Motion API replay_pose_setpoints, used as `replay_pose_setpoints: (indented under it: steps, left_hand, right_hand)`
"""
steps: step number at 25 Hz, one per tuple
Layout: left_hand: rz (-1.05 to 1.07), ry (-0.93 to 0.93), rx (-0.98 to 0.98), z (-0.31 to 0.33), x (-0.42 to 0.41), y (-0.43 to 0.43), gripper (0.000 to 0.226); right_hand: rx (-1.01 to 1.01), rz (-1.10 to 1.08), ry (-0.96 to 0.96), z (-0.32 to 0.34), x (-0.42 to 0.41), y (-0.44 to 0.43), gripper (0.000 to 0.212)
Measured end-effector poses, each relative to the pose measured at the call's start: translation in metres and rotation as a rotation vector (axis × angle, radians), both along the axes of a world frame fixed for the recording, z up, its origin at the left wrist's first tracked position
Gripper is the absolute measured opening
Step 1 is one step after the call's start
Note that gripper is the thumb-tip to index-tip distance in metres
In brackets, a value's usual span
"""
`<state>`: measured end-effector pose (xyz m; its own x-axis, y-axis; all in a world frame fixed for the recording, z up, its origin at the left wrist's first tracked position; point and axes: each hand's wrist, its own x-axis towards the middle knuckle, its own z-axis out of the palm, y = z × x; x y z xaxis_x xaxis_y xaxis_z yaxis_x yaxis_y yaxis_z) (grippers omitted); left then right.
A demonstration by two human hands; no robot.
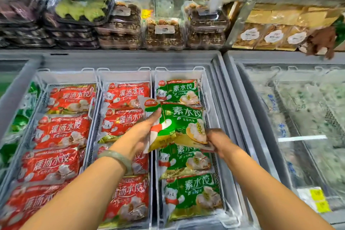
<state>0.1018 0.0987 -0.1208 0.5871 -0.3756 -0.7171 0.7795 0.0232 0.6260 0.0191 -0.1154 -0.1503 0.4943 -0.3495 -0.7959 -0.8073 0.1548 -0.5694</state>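
Note:
A green bag of frozen dumplings (179,123) is held up above the right-hand basket of an open chest freezer (218,87). My left hand (141,132) grips its left edge, thumb on the front face. My right hand (216,140) pinches its lower right corner from beneath. A pale green bangle sits on my left wrist. More green bags (190,198) lie in the basket under the held one, and another green bag (177,90) lies at the basket's far end.
Red dumpling bags (61,132) fill the two baskets on the left. A second freezer (302,117) with a frosted glass lid stands to the right. Shelves above the freezers carry clear boxes of nuts and dried goods (164,33) and packed cakes (270,35).

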Motion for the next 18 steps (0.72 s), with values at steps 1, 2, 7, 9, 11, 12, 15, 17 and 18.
replay_pose_setpoints:
  steps: [1, 2, 7, 9, 11, 12, 15, 17, 18]
  left_hand:
    - [-0.004, 0.001, 0.011, -0.004, 0.006, -0.003, 0.07]
    - [-0.013, 0.018, 0.009, -0.006, 0.012, -0.007, 0.065]
    - [-0.154, 0.013, 0.079, -0.03, 0.03, -0.01, 0.043]
    - [-0.251, -0.065, 0.197, -0.046, 0.035, -0.01, 0.081]
    - [-0.289, -0.108, 0.266, -0.063, 0.045, -0.016, 0.094]
    - [-0.306, -0.127, 0.289, -0.067, 0.049, -0.022, 0.084]
    - [-0.264, -0.152, 0.409, -0.086, 0.069, -0.047, 0.058]
    - [-0.157, -0.103, 0.457, -0.101, 0.082, -0.064, 0.059]
    - [-0.124, -0.091, 0.472, -0.108, 0.089, -0.073, 0.065]
  right_hand:
    - [0.01, -0.025, 0.003, -0.003, 0.006, -0.002, 0.016]
    - [-0.002, -0.034, 0.01, -0.006, 0.012, -0.006, 0.017]
    - [0.068, -0.102, -0.082, -0.023, 0.028, -0.03, 0.021]
    - [0.104, -0.114, -0.113, -0.026, 0.036, -0.043, 0.023]
    - [0.062, -0.131, -0.099, -0.034, 0.052, -0.056, 0.026]
    - [-0.02, -0.096, -0.059, -0.035, 0.063, -0.061, 0.026]
    - [-0.312, 0.01, 0.098, -0.056, 0.095, -0.075, 0.03]
    - [-0.405, 0.076, 0.133, -0.066, 0.108, -0.08, 0.035]
    - [-0.486, 0.199, 0.152, -0.074, 0.118, -0.082, 0.036]
